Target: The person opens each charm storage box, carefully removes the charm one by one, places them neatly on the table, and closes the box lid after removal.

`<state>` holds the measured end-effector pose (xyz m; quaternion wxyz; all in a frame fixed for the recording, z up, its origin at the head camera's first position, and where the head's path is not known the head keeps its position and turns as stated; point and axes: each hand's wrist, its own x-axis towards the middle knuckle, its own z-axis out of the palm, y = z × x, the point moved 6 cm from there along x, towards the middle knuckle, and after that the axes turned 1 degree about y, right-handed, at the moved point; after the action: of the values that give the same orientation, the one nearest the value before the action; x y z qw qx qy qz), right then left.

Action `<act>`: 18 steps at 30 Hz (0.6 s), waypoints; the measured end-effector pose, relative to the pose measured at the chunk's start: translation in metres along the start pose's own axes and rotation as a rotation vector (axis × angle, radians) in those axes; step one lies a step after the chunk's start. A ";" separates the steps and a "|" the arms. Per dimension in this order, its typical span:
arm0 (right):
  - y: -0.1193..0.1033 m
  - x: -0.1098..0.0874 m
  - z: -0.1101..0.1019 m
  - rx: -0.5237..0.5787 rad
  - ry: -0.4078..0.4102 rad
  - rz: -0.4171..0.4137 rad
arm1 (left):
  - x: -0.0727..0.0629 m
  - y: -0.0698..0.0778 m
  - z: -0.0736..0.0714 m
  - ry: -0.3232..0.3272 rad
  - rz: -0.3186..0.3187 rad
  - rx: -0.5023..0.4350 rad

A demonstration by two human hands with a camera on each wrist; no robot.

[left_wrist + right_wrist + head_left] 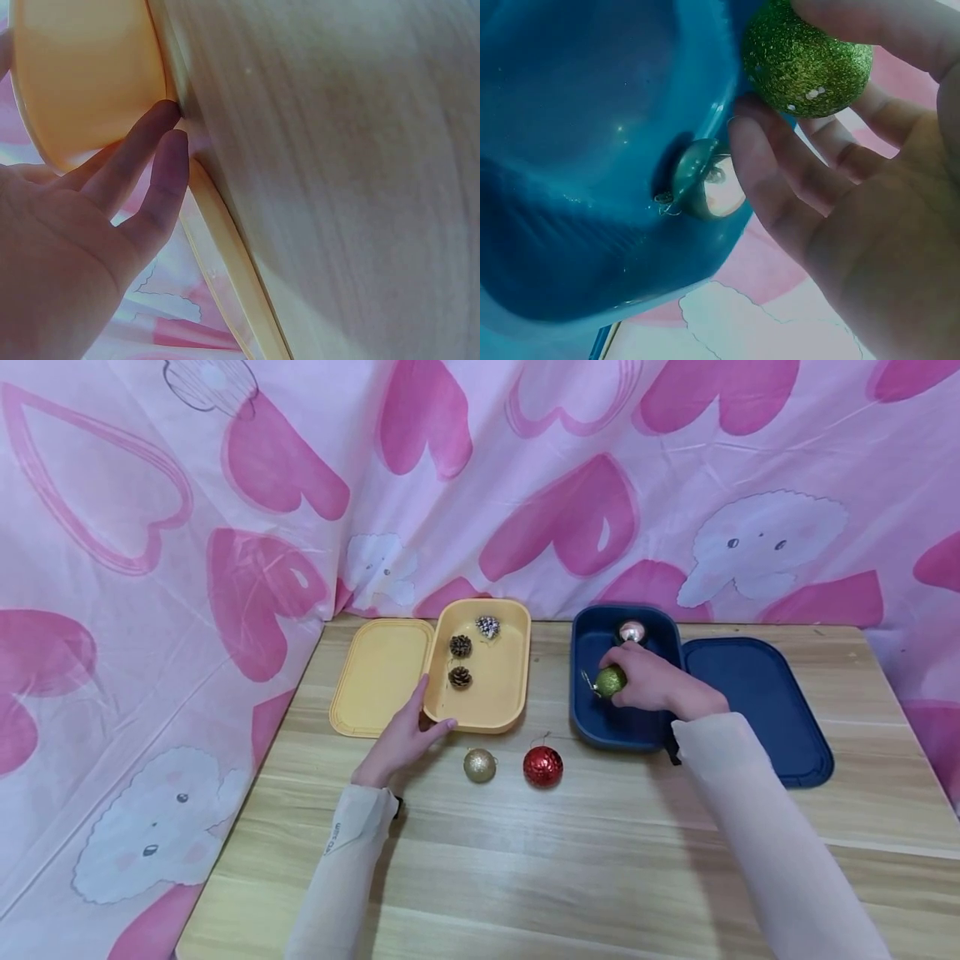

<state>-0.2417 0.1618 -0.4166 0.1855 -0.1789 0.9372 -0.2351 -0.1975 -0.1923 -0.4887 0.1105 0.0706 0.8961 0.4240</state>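
Observation:
My right hand (651,682) holds a green glitter bauble (611,682) over the navy box (576,693), its thumb and fingers on either side of the ball. A shiny pinkish bauble (632,631) lies at the far end inside that box; the right wrist view shows it just beyond the fingertips. At the near left corner of the yellow box (516,693), my left hand (401,737) rests with thumb and fingers spread along the outer walls. Two brown pine cones (461,677) and a frosted pine cone (487,627) lie inside the yellow box.
A gold bauble (480,765) and a red bauble (543,767) lie on the wooden table (525,868) in front of the boxes. The yellow lid (382,672) lies left of its box, the navy lid (765,710) at the right. A heart-patterned cloth (450,527) hangs behind.

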 end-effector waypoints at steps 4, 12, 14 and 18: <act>0.000 -0.002 -0.002 0.018 0.024 -0.016 | 0.000 0.001 0.000 -0.001 0.012 -0.001; -0.002 -0.006 -0.005 0.029 0.057 -0.018 | 0.001 0.003 -0.001 -0.004 0.009 0.017; -0.004 -0.007 -0.005 0.026 0.066 -0.022 | 0.001 0.003 -0.001 -0.004 0.007 0.020; -0.007 -0.009 -0.005 0.022 0.090 -0.037 | 0.001 0.002 -0.001 -0.003 0.004 0.022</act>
<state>-0.2346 0.1616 -0.4064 0.1405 -0.1835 0.9385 -0.2566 -0.1982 -0.1918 -0.4869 0.1105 0.0741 0.9003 0.4144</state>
